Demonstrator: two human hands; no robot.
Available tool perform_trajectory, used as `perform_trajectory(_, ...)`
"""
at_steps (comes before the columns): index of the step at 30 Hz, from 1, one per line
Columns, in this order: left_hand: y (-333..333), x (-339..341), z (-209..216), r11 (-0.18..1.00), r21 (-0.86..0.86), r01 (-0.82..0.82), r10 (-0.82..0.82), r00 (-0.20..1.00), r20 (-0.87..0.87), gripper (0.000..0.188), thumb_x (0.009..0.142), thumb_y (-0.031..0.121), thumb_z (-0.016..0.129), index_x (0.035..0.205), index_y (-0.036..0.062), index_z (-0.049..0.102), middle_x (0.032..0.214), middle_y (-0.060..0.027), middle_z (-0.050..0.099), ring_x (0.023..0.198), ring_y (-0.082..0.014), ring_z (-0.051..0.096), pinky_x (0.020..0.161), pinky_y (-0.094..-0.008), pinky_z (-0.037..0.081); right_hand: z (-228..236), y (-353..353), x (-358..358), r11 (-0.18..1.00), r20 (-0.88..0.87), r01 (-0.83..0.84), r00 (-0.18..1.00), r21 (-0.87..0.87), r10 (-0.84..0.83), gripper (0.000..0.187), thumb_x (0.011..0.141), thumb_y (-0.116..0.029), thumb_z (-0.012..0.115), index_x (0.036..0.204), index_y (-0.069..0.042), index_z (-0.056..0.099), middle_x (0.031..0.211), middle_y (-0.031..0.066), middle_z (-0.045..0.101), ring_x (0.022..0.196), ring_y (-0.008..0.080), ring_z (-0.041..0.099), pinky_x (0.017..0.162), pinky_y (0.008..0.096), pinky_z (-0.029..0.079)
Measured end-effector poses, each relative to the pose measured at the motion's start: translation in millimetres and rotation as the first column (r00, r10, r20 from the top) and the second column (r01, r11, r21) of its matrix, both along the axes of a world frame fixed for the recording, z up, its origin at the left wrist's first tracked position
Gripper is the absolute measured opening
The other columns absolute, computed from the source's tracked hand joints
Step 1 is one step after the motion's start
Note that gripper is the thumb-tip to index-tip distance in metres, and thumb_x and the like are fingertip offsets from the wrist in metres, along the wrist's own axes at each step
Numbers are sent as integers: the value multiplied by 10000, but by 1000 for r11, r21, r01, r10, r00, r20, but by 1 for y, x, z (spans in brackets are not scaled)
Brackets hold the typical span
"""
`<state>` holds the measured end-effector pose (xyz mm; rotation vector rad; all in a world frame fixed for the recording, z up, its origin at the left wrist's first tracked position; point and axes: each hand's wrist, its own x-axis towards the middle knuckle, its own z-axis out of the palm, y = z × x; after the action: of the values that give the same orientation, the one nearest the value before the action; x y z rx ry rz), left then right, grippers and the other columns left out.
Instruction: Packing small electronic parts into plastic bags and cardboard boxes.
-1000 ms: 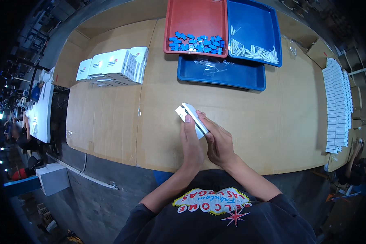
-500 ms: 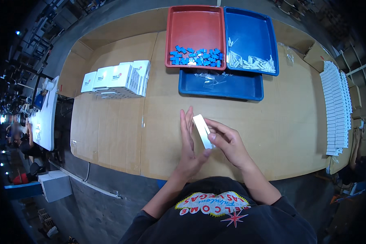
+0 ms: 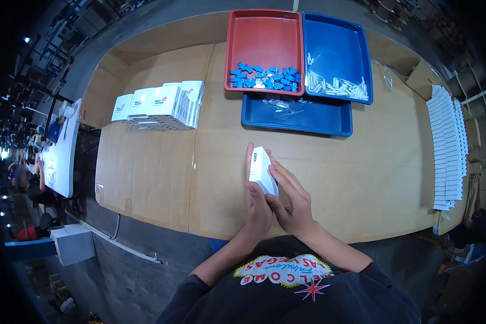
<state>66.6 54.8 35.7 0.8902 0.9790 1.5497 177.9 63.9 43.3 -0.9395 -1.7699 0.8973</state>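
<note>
In the head view, my left hand (image 3: 260, 215) and right hand (image 3: 295, 208) are pressed together around a white box (image 3: 258, 166), my grip closed just to the box's width. The box sits between my palms, over the table (image 3: 156, 178), its far end pointing away from my body. Dark lettering runs along its upturned face, near the far end, and a small red mark shows beside my right fingers. My left fingers stretch up along the left side, thumb laid across the near part; my right fingers slant along the other side, thumb low near the heel of my left hand. Both wrists lean inward.

Left of my grip and farther off, stacked boxes (image 3: 164, 102) carry dark print with a red emblem. Beyond my grip stand a red tray (image 3: 264, 40) with blue pieces (image 3: 278, 81), a blue tray (image 3: 332, 48) with white sticks (image 3: 353, 89), and a lower tray (image 3: 308, 122) holding clear bits. Far right, a white stack (image 3: 445, 146) lines the table. Below my grip, my dark shirt (image 3: 227, 299) bears upside-down red and blue letters above a red star.
</note>
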Motion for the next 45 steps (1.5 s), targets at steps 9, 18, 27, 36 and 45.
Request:
perform_trajectory(9, -5, 4, 8, 1000, 24, 11, -13, 997, 74, 1091, 969, 806, 357, 1662, 20, 53, 1604, -219, 353, 1490, -276, 353, 1229, -398, 260, -7, -2, 2, 983, 6, 4, 1000, 182, -5, 502, 992, -134, 662, 1426, 94, 554, 1475, 340, 529, 1325, 492, 576, 1082, 462, 486)
perform_trajectory(18, 0, 0, 10, 998, 49, -37, 35, 999, 41, 1050, 964, 810, 361, 1652, 51, 128, 1569, -213, 374, 1468, -305, 368, 1224, -459, 259, -9, -6, -8, 996, -190, -88, 978, -33, 80, 540, 1046, -236, 613, 1485, 51, 485, 1574, 292, 425, 1468, 418, 437, 1180, 449, 382)
perform_trajectory(27, -6, -12, -5, 945, 325, -21, 96, 972, -217, 953, 1000, 620, 480, 1597, -59, 181, 1588, -284, 349, 1470, -364, 380, 1224, -475, 267, 2, -6, 3, 794, -527, -344, 849, -501, 34, 609, 1080, -388, 558, 1536, -6, 428, 1549, 220, 446, 1417, 264, 485, 1126, 391, 431)
perform_trajectory(36, -8, -19, -14, 965, 259, -30, 135, 906, -402, 950, 1018, 672, 413, 1538, -115, 295, 1414, -250, 478, 1331, -358, 486, 1147, -470, 356, 13, -11, -12, 770, -510, -276, 857, -575, -74, 617, 1036, -123, 634, 1556, 34, 341, 1531, 185, 467, 1380, 240, 525, 1133, 356, 439)
perform_trajectory(45, -4, -21, -33, 960, 266, -87, 184, 913, -363, 1059, 948, 842, 288, 1414, -100, 418, 1299, -191, 539, 1138, -233, 579, 996, -365, 465, 6, -28, -24, 800, -410, -183, 908, -571, -85, 589, 1086, -134, 546, 1601, 36, 316, 1558, 198, 472, 1405, 233, 504, 1139, 327, 416)
